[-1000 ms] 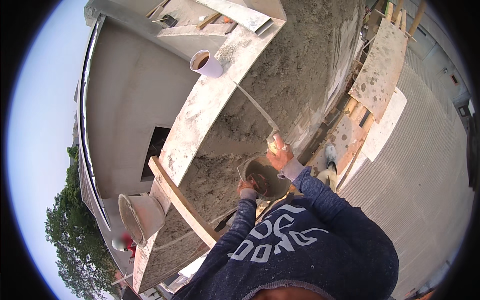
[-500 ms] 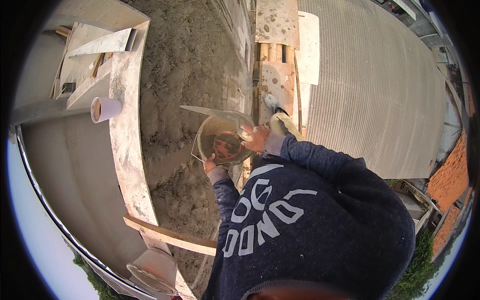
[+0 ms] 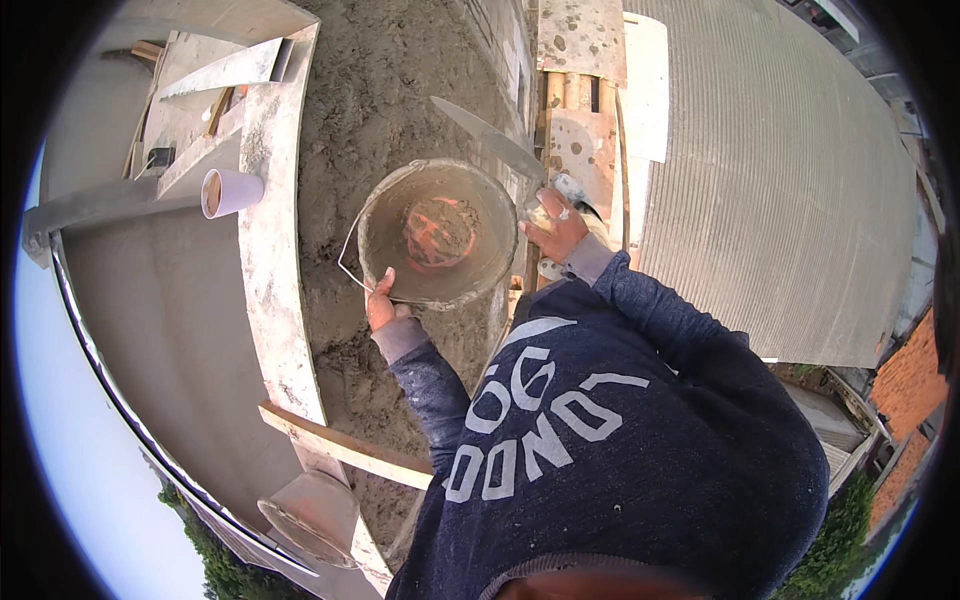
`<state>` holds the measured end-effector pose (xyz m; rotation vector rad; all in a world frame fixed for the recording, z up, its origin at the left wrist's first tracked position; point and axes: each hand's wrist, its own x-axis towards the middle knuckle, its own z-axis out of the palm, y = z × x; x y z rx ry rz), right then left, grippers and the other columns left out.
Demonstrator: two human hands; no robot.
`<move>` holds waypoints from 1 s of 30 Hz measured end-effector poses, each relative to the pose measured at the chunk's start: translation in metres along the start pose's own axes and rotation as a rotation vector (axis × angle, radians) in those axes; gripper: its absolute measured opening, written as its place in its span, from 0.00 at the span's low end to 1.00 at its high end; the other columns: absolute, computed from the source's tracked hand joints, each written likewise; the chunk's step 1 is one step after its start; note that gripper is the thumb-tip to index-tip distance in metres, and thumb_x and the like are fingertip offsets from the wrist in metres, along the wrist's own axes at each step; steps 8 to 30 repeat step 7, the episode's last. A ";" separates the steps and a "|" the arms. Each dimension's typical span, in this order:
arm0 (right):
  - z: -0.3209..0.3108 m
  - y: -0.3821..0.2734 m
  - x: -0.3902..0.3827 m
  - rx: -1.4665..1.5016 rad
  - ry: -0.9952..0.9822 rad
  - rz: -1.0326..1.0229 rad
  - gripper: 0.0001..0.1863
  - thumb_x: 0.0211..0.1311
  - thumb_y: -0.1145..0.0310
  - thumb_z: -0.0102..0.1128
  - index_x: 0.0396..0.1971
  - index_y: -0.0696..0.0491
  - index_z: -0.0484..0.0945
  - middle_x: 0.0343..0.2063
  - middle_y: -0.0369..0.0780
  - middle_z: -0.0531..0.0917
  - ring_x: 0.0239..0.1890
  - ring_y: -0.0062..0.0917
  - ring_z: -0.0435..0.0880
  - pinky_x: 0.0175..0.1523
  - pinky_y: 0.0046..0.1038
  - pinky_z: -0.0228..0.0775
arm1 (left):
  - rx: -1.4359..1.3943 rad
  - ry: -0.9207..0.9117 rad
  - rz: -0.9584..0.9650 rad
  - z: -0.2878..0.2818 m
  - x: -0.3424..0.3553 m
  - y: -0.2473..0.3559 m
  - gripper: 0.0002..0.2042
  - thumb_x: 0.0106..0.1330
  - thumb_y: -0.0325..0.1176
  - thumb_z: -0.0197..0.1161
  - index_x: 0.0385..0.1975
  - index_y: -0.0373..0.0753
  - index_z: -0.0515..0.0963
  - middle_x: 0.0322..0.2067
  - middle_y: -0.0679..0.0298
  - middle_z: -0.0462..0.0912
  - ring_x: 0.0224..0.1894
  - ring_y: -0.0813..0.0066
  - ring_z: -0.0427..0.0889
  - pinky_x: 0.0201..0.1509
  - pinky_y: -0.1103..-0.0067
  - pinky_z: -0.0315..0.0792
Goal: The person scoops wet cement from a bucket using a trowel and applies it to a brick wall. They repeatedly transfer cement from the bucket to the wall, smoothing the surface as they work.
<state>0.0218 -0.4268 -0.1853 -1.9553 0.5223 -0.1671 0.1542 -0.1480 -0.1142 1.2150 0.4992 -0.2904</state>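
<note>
Rooftop job, wet mortar bed running along a concrete parapet. Your left hand grips the bucket rim, keeping it level right above that mortar. Your right hand, just beside the bucket, wraps a trowel angled over its rim, handy for scooping.

A rooftop building site is seen from above in even daylight. A bed of rough grey mortar is bounded on the left by a pale concrete ledge, on which a short white pipe stub is set. A wooden batten is laid across the ledge. To the right, a corrugated grey roof is spread wide, with spattered boards beside it. Treetops and pale sky are visible at lower left.
</note>
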 end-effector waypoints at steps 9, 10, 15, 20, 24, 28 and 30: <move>-0.040 -0.074 0.001 0.333 -0.037 0.085 0.45 0.60 0.55 0.65 0.65 0.69 0.53 0.59 0.54 0.69 0.59 0.37 0.70 0.61 0.33 0.65 | -0.110 -0.140 0.045 0.008 -0.024 0.049 0.22 0.58 0.20 0.63 0.54 0.31 0.72 0.44 0.58 0.81 0.44 0.69 0.81 0.52 0.73 0.75; -0.040 -0.074 0.001 0.333 -0.037 0.085 0.45 0.60 0.55 0.65 0.65 0.69 0.53 0.59 0.54 0.69 0.59 0.37 0.70 0.61 0.33 0.65 | -0.110 -0.140 0.045 0.008 -0.024 0.049 0.22 0.58 0.20 0.63 0.54 0.31 0.72 0.44 0.58 0.81 0.44 0.69 0.81 0.52 0.73 0.75; -0.040 -0.074 0.001 0.333 -0.037 0.085 0.45 0.60 0.55 0.65 0.65 0.69 0.53 0.59 0.54 0.69 0.59 0.37 0.70 0.61 0.33 0.65 | -0.110 -0.140 0.045 0.008 -0.024 0.049 0.22 0.58 0.20 0.63 0.54 0.31 0.72 0.44 0.58 0.81 0.44 0.69 0.81 0.52 0.73 0.75; -0.040 -0.074 0.001 0.333 -0.037 0.085 0.45 0.60 0.55 0.65 0.65 0.69 0.53 0.59 0.54 0.69 0.59 0.37 0.70 0.61 0.33 0.65 | -0.110 -0.140 0.045 0.008 -0.024 0.049 0.22 0.58 0.20 0.63 0.54 0.31 0.72 0.44 0.58 0.81 0.44 0.69 0.81 0.52 0.73 0.75; -0.040 -0.074 0.001 0.333 -0.037 0.085 0.45 0.60 0.55 0.65 0.65 0.69 0.53 0.59 0.54 0.69 0.59 0.37 0.70 0.61 0.33 0.65 | -0.110 -0.140 0.045 0.008 -0.024 0.049 0.22 0.58 0.20 0.63 0.54 0.31 0.72 0.44 0.58 0.81 0.44 0.69 0.81 0.52 0.73 0.75; -0.040 -0.074 0.001 0.333 -0.037 0.085 0.45 0.60 0.55 0.65 0.65 0.69 0.53 0.59 0.54 0.69 0.59 0.37 0.70 0.61 0.33 0.65 | -0.110 -0.140 0.045 0.008 -0.024 0.049 0.22 0.58 0.20 0.63 0.54 0.31 0.72 0.44 0.58 0.81 0.44 0.69 0.81 0.52 0.73 0.75; -0.040 -0.074 0.001 0.333 -0.037 0.085 0.45 0.60 0.55 0.65 0.65 0.69 0.53 0.59 0.54 0.69 0.59 0.37 0.70 0.61 0.33 0.65 | -0.110 -0.140 0.045 0.008 -0.024 0.049 0.22 0.58 0.20 0.63 0.54 0.31 0.72 0.44 0.58 0.81 0.44 0.69 0.81 0.52 0.73 0.75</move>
